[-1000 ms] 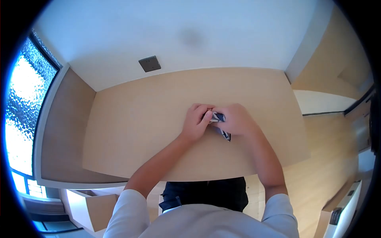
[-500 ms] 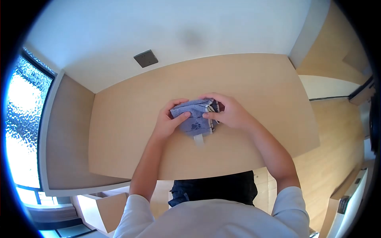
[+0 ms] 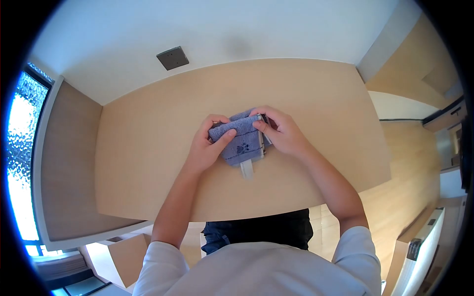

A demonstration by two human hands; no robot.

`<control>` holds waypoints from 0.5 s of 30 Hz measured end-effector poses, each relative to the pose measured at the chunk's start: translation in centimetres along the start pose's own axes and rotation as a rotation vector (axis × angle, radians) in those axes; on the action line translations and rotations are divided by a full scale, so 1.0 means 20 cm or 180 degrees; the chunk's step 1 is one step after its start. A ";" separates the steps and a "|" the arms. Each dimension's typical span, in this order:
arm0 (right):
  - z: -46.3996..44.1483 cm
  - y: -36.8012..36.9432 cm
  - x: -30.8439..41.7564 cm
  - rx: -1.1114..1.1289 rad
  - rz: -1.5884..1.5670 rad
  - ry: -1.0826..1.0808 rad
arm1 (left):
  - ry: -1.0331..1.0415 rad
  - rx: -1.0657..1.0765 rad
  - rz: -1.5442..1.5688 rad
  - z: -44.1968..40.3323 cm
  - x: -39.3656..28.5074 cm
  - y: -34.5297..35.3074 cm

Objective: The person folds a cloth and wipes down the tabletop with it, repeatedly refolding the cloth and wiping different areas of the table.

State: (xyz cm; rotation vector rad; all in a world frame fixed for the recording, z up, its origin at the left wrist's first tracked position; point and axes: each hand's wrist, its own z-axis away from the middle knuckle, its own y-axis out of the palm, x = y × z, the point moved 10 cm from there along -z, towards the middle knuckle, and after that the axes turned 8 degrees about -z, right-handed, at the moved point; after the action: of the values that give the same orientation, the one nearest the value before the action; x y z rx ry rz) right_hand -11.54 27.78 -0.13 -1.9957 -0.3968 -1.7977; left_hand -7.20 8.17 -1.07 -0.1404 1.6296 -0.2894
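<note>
A folded blue-purple towel (image 3: 242,141) with a dark paw print and dark-and-white edging is held between both hands, over the middle of the wooden desk (image 3: 148,167). A white tag (image 3: 247,169) hangs from its lower edge. My left hand (image 3: 207,146) pinches the towel's left side, thumb on the near face and fingers behind the upper edge. On the towel's right side, my right hand (image 3: 283,133) grips the layered edge between thumb and fingers. The towel's far side is partly hidden behind its front fold.
A dark socket plate (image 3: 173,58) is on the white wall behind the desk. At the left are a wooden side panel (image 3: 69,163) and a bright window (image 3: 20,148). An open drawer (image 3: 118,259) is below at the lower left.
First a small dark-and-white bundle was mostly hidden in the hands. The towel then came into view with its paw print showing, and its upper part now stands more open between the hands.
</note>
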 end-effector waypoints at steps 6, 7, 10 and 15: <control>0.03 0.05 -0.01 -0.0020 -0.0343 -0.0167 | -0.0050 -0.0258 0.0543 -0.02 0.09 -0.04; 0.04 0.05 -0.03 -0.0044 -0.0470 -0.0095 | -0.0060 -0.0290 0.0511 -0.03 0.10 -0.04; 0.01 0.04 -0.12 0.0151 -0.0772 0.0270 | -0.0179 -0.0212 0.0236 -0.03 0.08 -0.04; 0.04 0.10 -0.02 0.0768 0.0472 -0.0161 | -0.0494 0.0951 -0.1210 0.05 0.05 0.00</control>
State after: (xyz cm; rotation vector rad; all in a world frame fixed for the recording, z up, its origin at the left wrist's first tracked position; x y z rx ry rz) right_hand -9.97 26.39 -0.72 -1.8541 -0.4461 -1.5343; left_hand -6.31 7.78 -2.08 -0.2384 1.3814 -0.7896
